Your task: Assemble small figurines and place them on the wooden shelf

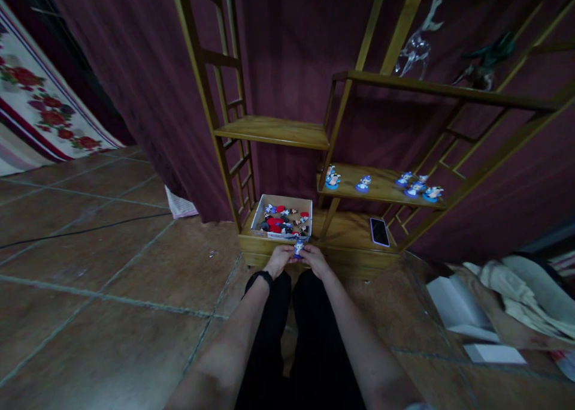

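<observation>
Between my two hands I hold a small blue and white figurine (299, 249) upright, just in front of a white cardboard box. My left hand (279, 259) has its fingers closed on the figurine's left side, and my right hand (315, 259) pinches it from the right. The box (255, 223) holds several small red, black and white figurines (278, 221) lying jumbled. On the middle shelf (381, 188) to the right stand several similar blue figurines, one (363, 183) by itself and a group (414, 187) farther right.
A phone (380, 231) lies on the lower shelf. Above, the upper right shelf (431, 86) carries a clear glass deer (415, 50) and a dark green ornament (487, 62). An upright post (339, 128) divides the unit. White boxes (462, 308) and cloth (516, 290) lie on the right.
</observation>
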Available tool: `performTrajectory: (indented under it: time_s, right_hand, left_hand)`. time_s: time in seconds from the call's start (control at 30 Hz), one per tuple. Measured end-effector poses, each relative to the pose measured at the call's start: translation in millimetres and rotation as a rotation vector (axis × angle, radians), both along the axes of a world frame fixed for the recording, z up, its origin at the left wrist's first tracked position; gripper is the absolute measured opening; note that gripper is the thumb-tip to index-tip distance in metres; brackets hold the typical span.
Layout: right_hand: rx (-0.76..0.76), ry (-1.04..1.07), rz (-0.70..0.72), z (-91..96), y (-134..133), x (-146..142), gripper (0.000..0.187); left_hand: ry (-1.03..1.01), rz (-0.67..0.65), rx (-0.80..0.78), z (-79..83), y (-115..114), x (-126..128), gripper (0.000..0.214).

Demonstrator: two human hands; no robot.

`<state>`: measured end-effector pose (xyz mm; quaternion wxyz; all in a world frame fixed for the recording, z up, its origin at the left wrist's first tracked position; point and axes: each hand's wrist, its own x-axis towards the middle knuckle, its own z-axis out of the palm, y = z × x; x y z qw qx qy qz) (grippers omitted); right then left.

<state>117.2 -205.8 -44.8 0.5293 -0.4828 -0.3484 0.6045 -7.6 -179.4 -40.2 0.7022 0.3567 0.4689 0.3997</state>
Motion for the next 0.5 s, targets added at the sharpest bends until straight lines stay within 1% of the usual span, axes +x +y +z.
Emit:
performTrajectory:
  time_s: [0.17,0.27,0.4,0.5]
  right_hand:
    - [-0.013,-0.017,-0.034,2.6,-0.1,-1.9,0.027]
    - [-0.015,-0.008,-0.039,3.4,-0.9,-1.8,0.028]
    - [-0.009,-0.003,-0.006,5.7,-3.0,-0.6,0.028]
    - [0.000,0.007,-0.002,6.8,-4.2,0.6,0.024]
  left_hand:
    - [0.000,-0.017,0.013,0.8,-0.1,-0.1,0.008]
    - [-0.001,0.000,0.014,1.0,-0.9,-0.7,0.009]
    - [-0.012,0.007,0.020,2.2,-2.4,-0.5,0.007]
    - [-0.004,0.019,0.028,4.1,-3.7,-0.1,0.006]
